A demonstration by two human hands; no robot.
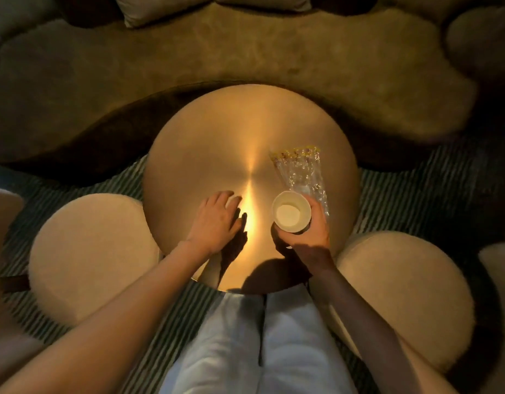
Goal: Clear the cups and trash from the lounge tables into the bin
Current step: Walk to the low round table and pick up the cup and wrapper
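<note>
Only the head view here, looking straight down at a round brass-coloured surface (205,155) in a pretty dim lounge. The right hand (309,228) is wrapped around a paper cup (291,211), fingers curled round its wall, holding it upright at the near right part of the surface; can't tell if its base is touching or just lifted. The left hand (218,218) lies flat with fingers relaxed and straight near the middle, holding nothing. For doing this bit well I'd say keep the cup level, since there might be liquid in it, and use the free left hand to grab the plastic wrapper (301,173) so both go to the bin in one trip. The cup is pale cream, open top, with a lighter circle inside that could be its bottom or some drink, hard to say. The wrapper is clear and crinkly with a yellowish printed edge, lying just behind the cup. No bin in sight.
</note>
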